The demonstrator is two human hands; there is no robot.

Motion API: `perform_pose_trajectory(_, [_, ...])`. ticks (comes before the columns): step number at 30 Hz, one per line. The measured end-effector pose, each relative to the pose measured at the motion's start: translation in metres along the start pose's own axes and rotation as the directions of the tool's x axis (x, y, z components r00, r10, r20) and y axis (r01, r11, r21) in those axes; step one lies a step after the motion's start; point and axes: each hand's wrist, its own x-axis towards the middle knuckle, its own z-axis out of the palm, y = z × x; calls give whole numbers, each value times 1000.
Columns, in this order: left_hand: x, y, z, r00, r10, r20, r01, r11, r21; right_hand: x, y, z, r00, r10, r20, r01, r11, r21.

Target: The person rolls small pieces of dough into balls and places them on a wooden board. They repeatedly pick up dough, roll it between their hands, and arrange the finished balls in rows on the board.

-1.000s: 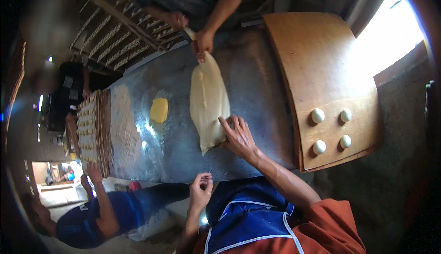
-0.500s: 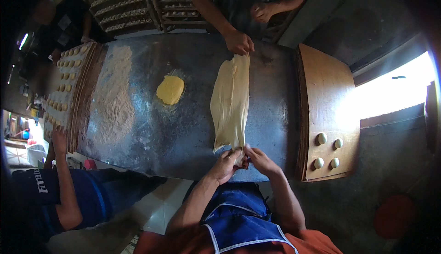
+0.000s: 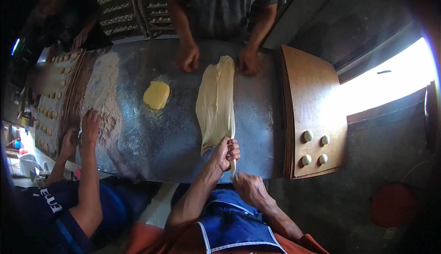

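Note:
A long pale sheet of stretched dough (image 3: 214, 102) lies lengthwise across the metal table (image 3: 257, 116). My left hand (image 3: 223, 155) is closed round its near end, bunching it into a narrow strip. Just below, at the table edge, my right hand (image 3: 248, 187), slightly blurred, grips the tail of that strip. A soft yellow fatty mound (image 3: 156, 95) sits left of the dough.
A co-worker's hands (image 3: 186, 56) flank the dough's far end. Another worker's hands (image 3: 90, 125) reach over flour (image 3: 103, 88) at left, beside trays of dough balls (image 3: 50, 107). Stacked boards (image 3: 317, 88) with several dough balls lie right; another person (image 3: 78, 19) stands back left.
My left hand has come up onto the dough's near end; my right hand has moved down, drawing out a strip. The opposite co-worker has let go of the far end.

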Motion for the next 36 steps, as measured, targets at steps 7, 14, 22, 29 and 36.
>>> perform_pose_trajectory(7, [-27, -16, -23, 914, 251, -318, -108, 908, 405, 69, -15, -57, 938, -296, -180, 329, 597, 732])
perform_pose_trajectory(14, [-80, -13, -46, 850, 525, 45, 8, -98, 995, 205, 34, 42, 937, -312, 160, 94, 663, 743])
perform_pose_trajectory(22, [-174, 3, 137, 701, 186, 688, -418, -675, 608, 149, 31, 34, 960, -231, -161, 275, 645, 713])
perform_pose_trajectory(29, [-175, 62, -100, 693, 511, 508, 176, -804, 568, 5, 129, 20, 918, -180, -353, 76, 954, -290])
perform_pose_trajectory(36, [-60, 83, -68, 320, 830, 456, 154, -521, 840, 116, 97, 41, 835, 88, -542, -217, 960, -178])
